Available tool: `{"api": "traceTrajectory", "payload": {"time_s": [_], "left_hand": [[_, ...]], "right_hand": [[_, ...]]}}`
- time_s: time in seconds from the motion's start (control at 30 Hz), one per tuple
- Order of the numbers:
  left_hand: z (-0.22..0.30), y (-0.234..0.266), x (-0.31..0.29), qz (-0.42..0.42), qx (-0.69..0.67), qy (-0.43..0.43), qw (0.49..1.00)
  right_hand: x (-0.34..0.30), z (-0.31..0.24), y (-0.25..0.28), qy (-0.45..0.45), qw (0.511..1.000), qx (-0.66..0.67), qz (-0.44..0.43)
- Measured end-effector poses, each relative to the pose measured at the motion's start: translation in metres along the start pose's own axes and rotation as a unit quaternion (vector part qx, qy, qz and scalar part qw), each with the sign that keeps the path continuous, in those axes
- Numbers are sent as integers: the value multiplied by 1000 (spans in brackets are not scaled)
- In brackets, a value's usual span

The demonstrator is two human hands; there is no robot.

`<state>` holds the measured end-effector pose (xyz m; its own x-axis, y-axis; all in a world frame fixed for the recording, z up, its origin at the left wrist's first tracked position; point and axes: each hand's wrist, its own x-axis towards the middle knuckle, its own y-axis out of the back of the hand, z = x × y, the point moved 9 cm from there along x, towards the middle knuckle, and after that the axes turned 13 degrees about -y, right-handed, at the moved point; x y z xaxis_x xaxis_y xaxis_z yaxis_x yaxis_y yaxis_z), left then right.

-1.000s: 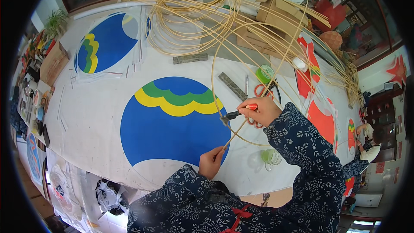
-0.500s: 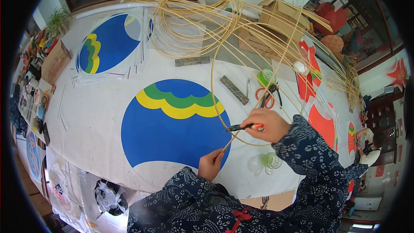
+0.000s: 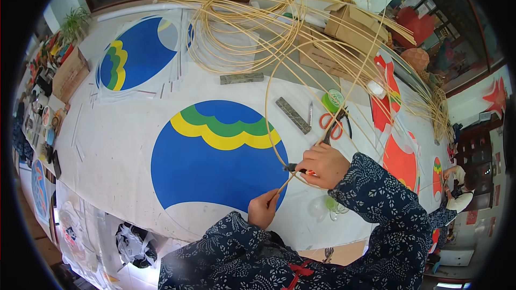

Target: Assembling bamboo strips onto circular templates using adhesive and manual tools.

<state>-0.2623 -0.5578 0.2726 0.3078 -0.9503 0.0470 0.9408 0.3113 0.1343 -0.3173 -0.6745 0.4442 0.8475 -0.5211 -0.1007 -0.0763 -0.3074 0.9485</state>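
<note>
My left hand (image 3: 262, 209) pinches a thin tan bamboo strip (image 3: 283, 183) near the right edge of a large blue round panel (image 3: 215, 172), which has yellow and green scalloped bands. From there the strip bends up into a long loop over the table. My right hand (image 3: 325, 165) is closed around a slim black tool (image 3: 292, 167) with an orange part showing between the fingers. Its dark tip meets the strip where two lengths cross, just above my left hand. The fingers hide most of the tool, so its exact kind is unclear.
Behind the panel lie a coil of bamboo strips (image 3: 201, 32), two dark stone-like bars (image 3: 293, 115), red-handled scissors (image 3: 336, 130) and green tape (image 3: 333, 98). A cardboard box (image 3: 352, 27) stands at the back. Red panels (image 3: 400, 158) lie right; another person (image 3: 461, 196) sits beyond.
My right hand has shifted a little left and down, and its fingers now cover more of the black tool at the crossing. The left hand keeps its hold almost unmoved.
</note>
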Motion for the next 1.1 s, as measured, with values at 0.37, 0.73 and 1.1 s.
{"api": "traceTrajectory", "payload": {"time_s": [0.37,0.73,1.1], "left_hand": [[6,-6,-3,4,3,-44,999],[4,-2,1,5,31,-23,999],[-5,-12,-3,-14,-23,-9,1000]], "right_hand": [[113,67,71,-39,975,29,217],[72,33,-1,-3,997,65,34],[18,-25,40,-7,1000,-29,1]]}}
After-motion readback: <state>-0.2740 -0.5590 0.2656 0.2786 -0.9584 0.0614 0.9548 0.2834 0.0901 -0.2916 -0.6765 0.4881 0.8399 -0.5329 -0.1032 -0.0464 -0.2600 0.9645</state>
